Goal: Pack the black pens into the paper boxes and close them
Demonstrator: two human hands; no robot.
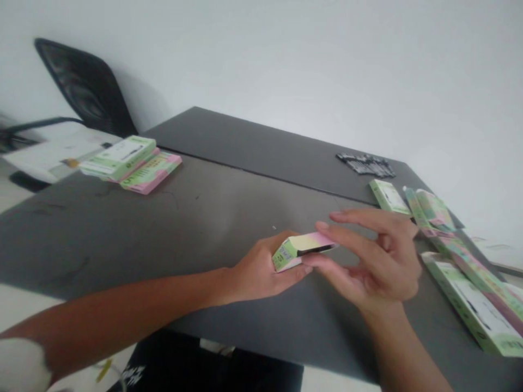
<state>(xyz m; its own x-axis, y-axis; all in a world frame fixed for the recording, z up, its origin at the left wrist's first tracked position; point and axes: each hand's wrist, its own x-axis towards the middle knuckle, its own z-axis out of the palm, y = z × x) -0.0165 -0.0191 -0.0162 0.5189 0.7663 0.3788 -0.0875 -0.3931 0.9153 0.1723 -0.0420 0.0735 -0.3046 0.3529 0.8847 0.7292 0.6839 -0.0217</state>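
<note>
Above the front part of the grey table, my left hand [255, 272] is wrapped round a small green, pink and yellow carton [304, 242]. A dark slot shows along the carton's side facing me, and what lies inside is too dark to tell. From the right, my right hand [382, 261] meets the same carton at its pink end. Its thumb touches the lower edge and a fingertip the upper edge, with the index and middle fingers stretched forward and the others curled in.
Stacked green and pink cartons [134, 158] lie at the table's left. Along the right edge are a green carton [390, 197], a longer open-ended carton [469, 299] and several flattened ones. A pile of dark packets [366, 165] lies at back right. A black chair [85, 81] stands behind left.
</note>
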